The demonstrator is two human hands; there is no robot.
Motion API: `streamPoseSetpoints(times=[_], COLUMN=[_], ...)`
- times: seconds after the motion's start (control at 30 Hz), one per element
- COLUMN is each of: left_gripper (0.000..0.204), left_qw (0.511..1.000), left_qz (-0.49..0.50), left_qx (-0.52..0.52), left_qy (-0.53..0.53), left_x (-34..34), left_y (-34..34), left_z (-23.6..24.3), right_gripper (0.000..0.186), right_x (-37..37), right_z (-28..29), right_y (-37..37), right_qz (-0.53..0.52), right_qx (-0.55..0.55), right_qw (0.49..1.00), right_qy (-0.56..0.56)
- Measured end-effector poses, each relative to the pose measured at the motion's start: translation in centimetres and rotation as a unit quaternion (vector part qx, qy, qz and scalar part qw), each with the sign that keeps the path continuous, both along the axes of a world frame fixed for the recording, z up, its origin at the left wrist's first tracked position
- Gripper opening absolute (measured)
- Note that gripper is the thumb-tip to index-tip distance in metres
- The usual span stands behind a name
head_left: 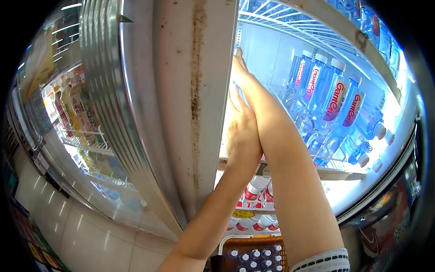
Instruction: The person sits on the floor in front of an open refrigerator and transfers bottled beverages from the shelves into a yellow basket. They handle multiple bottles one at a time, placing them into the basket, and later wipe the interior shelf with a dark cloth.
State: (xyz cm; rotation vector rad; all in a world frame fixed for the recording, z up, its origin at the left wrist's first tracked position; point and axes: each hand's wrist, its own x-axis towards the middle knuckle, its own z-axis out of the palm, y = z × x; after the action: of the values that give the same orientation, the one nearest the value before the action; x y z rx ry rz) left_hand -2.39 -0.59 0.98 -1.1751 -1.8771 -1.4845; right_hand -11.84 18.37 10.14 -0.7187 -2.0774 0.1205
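Both my arms reach into a lit drinks cooler, close against its upright white frame (pixel 174 113). My left hand (pixel 241 129) is inside, beside the frame's edge. Its visible fingers stretch upward and apart; the rest are hidden, and no held thing shows. Farther in and higher is my right hand (pixel 239 64), near the cooler's inner side wall, its forearm crossing over the left hand. Most of its fingers are out of sight behind the frame, so its grip cannot be made out. To the right, clear blue water bottles (pixel 336 95) with red-and-white labels stand in rows on the shelf.
A white wire shelf (pixel 285 20) spans above my hands. Lower shelves hold red-and-white bottles (pixel 253 190). Below is an orange-brown crate (pixel 258 238) of dark bottles with white caps. Left of the frame, a metal-edged glass door (pixel 106 104) has drinks visible behind it; tiled floor (pixel 86 231) lies below.
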Motion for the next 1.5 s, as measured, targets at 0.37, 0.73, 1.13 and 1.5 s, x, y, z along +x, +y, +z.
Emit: streamPoseSetpoints(times=[0.37,0.73,1.13,1.5], left_gripper=[0.071,0.090,0.081,0.077], left_qw=[0.998,0.975,0.921,0.854], left_qz=[-0.026,-0.007,-0.326,-0.433], left_qx=[0.051,0.182,0.139,-0.256], left_qy=[-0.029,0.128,0.160,-0.131], left_x=[-0.3,-1.6,11.5,15.1], left_y=[-1.1,-2.0,-13.6,-19.6], left_z=[0.5,0.3,-2.8,-29.1], right_gripper=[0.080,0.052,0.062,0.051], right_x=[3.5,15.6,35.1,38.4], right_z=[-0.2,0.3,-5.6,-30.9], right_y=[-9.0,-19.5,-30.8,-32.8], right_qz=[0.029,0.159,0.197,0.057], right_qx=[-0.018,0.078,0.040,-0.287], right_qw=[0.986,0.978,0.962,0.955], right_qy=[0.161,0.111,0.183,0.046])
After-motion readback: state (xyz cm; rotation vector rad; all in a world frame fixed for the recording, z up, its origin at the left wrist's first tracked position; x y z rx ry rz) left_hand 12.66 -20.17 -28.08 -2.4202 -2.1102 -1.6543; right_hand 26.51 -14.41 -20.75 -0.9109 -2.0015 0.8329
